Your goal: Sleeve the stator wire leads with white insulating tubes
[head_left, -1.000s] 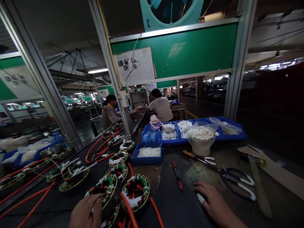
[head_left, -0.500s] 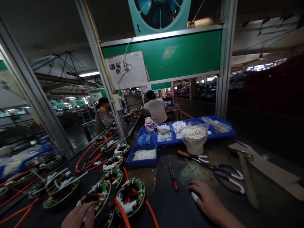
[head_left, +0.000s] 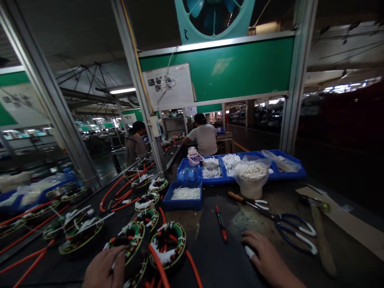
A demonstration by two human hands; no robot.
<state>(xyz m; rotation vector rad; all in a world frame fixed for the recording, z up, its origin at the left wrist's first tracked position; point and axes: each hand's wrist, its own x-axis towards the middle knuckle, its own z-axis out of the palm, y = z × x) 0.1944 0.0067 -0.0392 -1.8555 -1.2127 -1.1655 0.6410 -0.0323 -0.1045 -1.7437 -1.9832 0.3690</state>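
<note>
At the lower left my left hand (head_left: 103,267) is closed at the edge of a wound stator (head_left: 138,245), a ring with green lining, white ties and orange leads. Its fingers are bent and partly hide what lies under them. Another wound stator (head_left: 182,240), with orange tubing, sits just to the right. My right hand (head_left: 264,256) rests on the dark table, fingers stretched out and holding nothing, with a white wrap on the thumb. A red marker (head_left: 221,224) lies to its upper left. Dark-handled scissors (head_left: 295,232) lie to its upper right.
Several stators with orange leads crowd the left side. A small blue tray (head_left: 183,205) holds white sticks. Behind stand blue bins (head_left: 210,180) and a bag-lined tub (head_left: 250,188). A wooden-handled tool (head_left: 237,196) and a hammer (head_left: 322,240) lie right. Two people sit beyond.
The whole view has shifted, so the scene sits slightly farther right. Both hands keep nearly the same place relative to the stators and the table.
</note>
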